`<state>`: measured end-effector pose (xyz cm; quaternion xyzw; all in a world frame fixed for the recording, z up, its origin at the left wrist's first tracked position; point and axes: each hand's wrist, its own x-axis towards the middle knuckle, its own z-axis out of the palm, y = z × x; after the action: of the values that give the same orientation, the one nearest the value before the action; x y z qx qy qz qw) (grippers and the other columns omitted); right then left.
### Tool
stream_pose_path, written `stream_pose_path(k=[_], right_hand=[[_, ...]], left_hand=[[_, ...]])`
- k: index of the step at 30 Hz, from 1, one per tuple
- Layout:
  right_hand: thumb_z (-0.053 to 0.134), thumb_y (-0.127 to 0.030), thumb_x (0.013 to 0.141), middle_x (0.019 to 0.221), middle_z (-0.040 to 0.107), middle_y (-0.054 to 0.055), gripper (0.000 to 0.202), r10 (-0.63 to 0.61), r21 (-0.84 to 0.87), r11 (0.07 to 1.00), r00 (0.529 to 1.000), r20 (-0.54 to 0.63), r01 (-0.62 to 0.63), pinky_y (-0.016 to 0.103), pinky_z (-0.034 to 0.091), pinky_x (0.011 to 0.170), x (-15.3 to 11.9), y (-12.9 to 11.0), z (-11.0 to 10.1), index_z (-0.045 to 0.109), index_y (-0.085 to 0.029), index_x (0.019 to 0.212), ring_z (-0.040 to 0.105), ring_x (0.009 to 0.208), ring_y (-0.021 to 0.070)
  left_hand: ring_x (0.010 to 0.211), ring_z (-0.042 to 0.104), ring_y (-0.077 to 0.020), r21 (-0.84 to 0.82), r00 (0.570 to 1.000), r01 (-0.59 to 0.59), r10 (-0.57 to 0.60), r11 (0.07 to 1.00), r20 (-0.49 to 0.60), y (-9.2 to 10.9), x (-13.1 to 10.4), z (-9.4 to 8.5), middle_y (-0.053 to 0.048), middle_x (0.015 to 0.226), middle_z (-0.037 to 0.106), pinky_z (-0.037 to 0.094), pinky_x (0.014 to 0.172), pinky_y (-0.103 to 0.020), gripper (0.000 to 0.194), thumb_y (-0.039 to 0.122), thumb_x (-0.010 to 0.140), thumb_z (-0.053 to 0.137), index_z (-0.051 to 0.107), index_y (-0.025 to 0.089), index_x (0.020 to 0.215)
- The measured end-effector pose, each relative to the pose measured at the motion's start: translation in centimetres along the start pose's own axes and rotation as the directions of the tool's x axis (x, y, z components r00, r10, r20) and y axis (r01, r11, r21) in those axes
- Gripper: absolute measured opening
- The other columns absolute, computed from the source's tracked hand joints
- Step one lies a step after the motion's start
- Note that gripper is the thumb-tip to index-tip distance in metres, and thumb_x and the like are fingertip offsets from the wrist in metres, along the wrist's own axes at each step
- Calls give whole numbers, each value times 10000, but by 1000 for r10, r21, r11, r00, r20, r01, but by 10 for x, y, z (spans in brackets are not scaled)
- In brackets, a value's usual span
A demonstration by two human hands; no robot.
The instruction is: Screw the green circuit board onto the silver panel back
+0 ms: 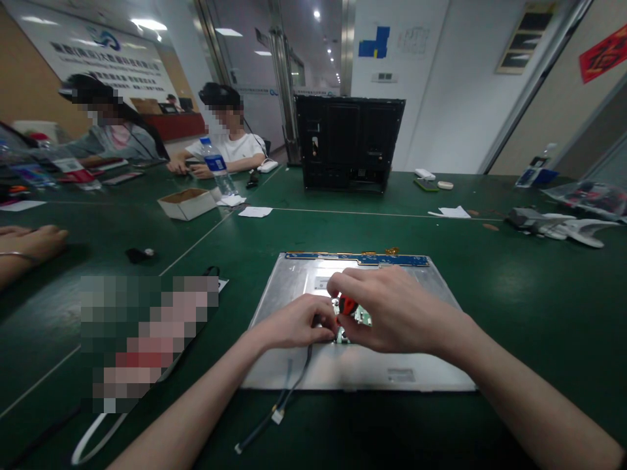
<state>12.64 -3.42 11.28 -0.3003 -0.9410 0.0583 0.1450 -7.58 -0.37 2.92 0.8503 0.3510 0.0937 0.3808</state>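
Observation:
A silver display panel (294, 365) lies flat on the green table, with a long blue circuit strip (392, 260) along its far edge. Over its middle, my right hand (386, 307) grips a red-and-black handle, apparently a screwdriver (347, 305); its tip is hidden. Beside it my left hand (301, 320) is closed, fingertips together low over a small green circuit board (364, 316), partly covered by both hands. Whatever the left fingers pinch is out of sight. From under the left hand a dark cable (294, 388) with white connectors runs off the panel's near edge.
A black monitor housing (350, 140) stands behind the panel. To the left are a partly blurred-out strip-like item (151, 346), an open box (189, 203) and a bottle (218, 166). Another person's hand (34, 245) rests at the left edge; two people sit farther back.

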Motion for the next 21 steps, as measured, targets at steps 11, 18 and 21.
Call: stream_pose_path(k=[11,18,21], right_hand=[[512,-299,866,720,627,6,114,146,-112,983,989,16,-143,253,209,498,0,3,-1,540,-191,890,483,582,123],[522,-291,853,734,602,1,120,67,-53,996,998,21,-66,250,211,511,-3,2,-5,529,-182,902,439,583,104],[505,-405,895,645,573,-19,221,85,-60,995,996,30,-83,252,183,508,-1,3,-3,552,-193,856,409,538,95]], left_hand=[[739,549,-145,-24,999,-28,29,999,36,-2,2,0,-6,824,599,402,639,-232,51,123,758,613,657,149,761],[717,544,-140,-3,999,-38,38,999,30,-1,1,-1,-2,803,582,401,619,-228,67,156,783,611,663,150,740],[691,540,-135,-12,999,-27,27,1000,16,-1,1,-1,5,772,570,395,600,-226,62,165,784,620,655,142,737]])
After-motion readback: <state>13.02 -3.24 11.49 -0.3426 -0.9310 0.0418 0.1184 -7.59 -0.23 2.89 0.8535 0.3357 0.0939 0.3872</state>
